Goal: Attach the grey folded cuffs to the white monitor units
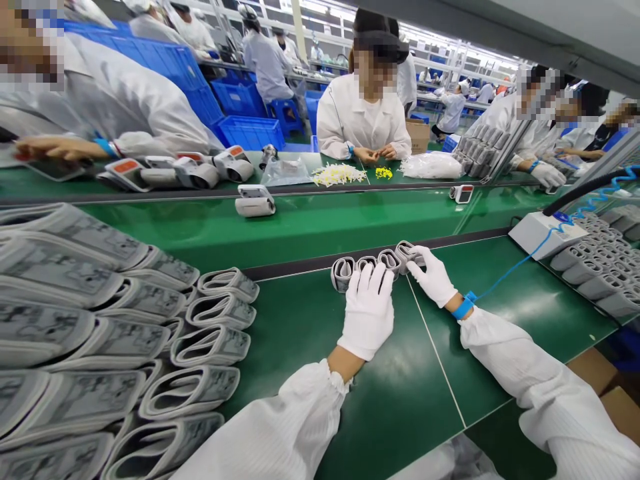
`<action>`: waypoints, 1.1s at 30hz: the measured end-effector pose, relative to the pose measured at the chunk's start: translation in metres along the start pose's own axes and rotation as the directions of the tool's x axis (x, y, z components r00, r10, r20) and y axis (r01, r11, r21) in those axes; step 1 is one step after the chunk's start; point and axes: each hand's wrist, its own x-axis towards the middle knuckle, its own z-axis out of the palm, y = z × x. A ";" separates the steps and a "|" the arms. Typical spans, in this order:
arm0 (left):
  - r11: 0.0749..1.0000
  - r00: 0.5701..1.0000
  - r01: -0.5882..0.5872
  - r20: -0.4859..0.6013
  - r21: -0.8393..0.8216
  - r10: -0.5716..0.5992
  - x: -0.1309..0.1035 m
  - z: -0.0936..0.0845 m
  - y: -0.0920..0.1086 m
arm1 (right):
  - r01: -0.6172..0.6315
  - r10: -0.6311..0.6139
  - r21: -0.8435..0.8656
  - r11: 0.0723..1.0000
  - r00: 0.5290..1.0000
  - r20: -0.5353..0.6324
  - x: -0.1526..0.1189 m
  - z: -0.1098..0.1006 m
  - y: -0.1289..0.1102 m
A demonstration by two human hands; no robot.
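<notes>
Four grey rolled cuffs [374,264] stand side by side in a short row at the green table's far edge.

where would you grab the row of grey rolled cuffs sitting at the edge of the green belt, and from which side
Take the row of grey rolled cuffs at its two ends, squeezing inward from left and right. The four loops stand side by side on edge, so end pressure probably keeps them together, while a pinch from above would likely flatten the soft loops. The left hand lies over the middle and the right hand is already at the right end.

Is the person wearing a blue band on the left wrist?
No, the blue wrist band with its coiled cord sits on the right hand; the left hand has none.
</notes>
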 end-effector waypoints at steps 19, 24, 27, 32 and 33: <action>0.999 0.999 -0.006 -0.045 -0.042 0.004 -0.001 0.001 0.001 | -0.124 0.145 0.260 0.958 0.987 -0.062 0.007 0.000 0.007; 0.999 0.997 -0.011 -0.072 -0.037 0.008 -0.001 0.000 0.002 | -0.122 0.141 0.253 0.960 0.988 -0.061 0.006 -0.001 0.009; 1.000 0.998 0.012 -0.055 -0.006 -0.012 0.002 -0.004 0.001 | -0.104 0.115 0.172 0.980 0.992 -0.053 0.003 -0.003 0.004; 0.983 0.998 0.011 0.059 0.185 -0.022 0.007 -0.008 -0.001 | -0.051 0.051 0.018 0.999 0.999 0.004 0.000 -0.005 -0.004; 0.977 0.997 0.009 0.073 0.215 -0.025 0.007 -0.008 -0.002 | -0.046 0.046 0.000 0.999 0.999 0.004 0.001 -0.005 -0.005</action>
